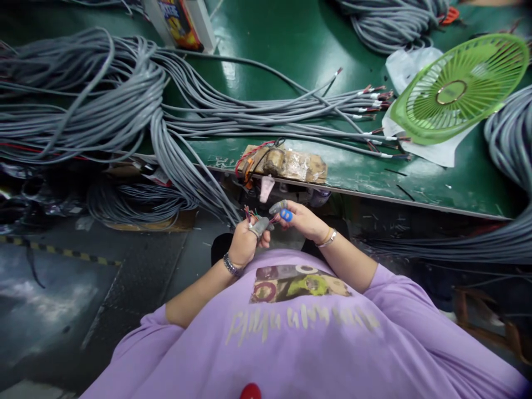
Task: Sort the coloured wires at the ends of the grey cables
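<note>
A green workbench (266, 33), glossy and scuffed along its near edge, spans the far side of a workshop, with smooth gray cables (137, 83) heaped in rounded loops at left. A bundle (195, 172) of them sags over the edge toward a person in a lilac shirt (311, 354); its weight could drag the ends away if the grasp slackens, and crossed strands could snag. At right, a green plastic fan (453, 91), round and ribbed, sits near trimmed cable tips (376, 102). A rough, wooden-looking block (307, 166), partly shiny, rests at the bench's near edge. Nearer, the left hand (245, 241) is clenched around the bundle's ends; the right hand (305, 219) draws thumb and fingers together at a thin reddish wire (273, 220), though whether it grips cannot be told. Gray covers (277, 207) sheathe some digits; a blue band (286, 214) rings one right finger. Fine, multicolored wires (251, 213) splay from the left fist, liable to bend or tangle if pulled unevenly.
</note>
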Demonstrator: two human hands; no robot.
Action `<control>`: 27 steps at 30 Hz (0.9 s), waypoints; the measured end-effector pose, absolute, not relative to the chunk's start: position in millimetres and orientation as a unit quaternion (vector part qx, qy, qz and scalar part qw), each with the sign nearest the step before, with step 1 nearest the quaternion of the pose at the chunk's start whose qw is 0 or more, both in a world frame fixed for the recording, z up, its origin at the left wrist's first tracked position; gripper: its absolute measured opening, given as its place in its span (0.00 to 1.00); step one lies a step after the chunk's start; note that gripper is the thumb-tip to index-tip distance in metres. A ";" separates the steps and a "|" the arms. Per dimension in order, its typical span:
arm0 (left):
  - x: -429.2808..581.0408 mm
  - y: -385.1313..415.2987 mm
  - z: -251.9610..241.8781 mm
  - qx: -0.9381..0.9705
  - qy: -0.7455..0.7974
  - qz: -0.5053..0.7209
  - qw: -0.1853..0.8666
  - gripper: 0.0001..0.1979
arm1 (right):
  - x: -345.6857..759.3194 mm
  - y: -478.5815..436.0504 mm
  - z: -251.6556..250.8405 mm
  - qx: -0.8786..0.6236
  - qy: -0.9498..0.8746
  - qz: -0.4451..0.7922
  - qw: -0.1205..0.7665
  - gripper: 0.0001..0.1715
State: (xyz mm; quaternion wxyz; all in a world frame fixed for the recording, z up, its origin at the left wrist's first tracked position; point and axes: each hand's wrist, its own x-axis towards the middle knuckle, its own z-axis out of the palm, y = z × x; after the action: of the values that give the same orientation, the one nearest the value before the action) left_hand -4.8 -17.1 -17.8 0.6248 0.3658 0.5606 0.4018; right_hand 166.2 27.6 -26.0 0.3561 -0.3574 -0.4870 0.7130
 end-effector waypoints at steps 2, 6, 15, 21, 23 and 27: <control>-0.9 -16.3 -19.7 0.339 0.555 0.427 0.629 0.21 | 162.1 19.3 -30.5 -0.356 -0.465 0.721 0.372 0.27; 2.5 -15.0 -21.0 0.342 0.520 0.430 0.654 0.21 | 150.3 10.0 -34.9 -0.404 -0.440 0.656 0.462 0.21; -11.7 -21.3 -16.1 0.475 0.508 0.344 0.631 0.20 | 149.8 31.3 -7.5 -0.370 -0.502 0.706 0.334 0.20; -9.0 -25.1 -29.9 0.354 0.495 0.453 0.652 0.20 | 137.7 35.7 -11.4 -0.420 -0.426 0.718 0.355 0.26; -8.7 -24.6 -30.2 0.341 0.491 0.468 0.650 0.20 | 137.9 33.7 -14.2 -0.416 -0.432 0.710 0.368 0.26; -8.5 -24.5 -28.4 0.322 0.500 0.477 0.647 0.22 | 139.9 30.5 -16.4 -0.401 -0.442 0.702 0.390 0.25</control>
State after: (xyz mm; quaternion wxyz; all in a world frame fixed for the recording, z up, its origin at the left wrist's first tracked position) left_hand -8.5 -24.5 -28.4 0.6466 0.3223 0.5002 0.4773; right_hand 139.9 30.5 -16.4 0.3898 -0.4007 -0.4416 0.7018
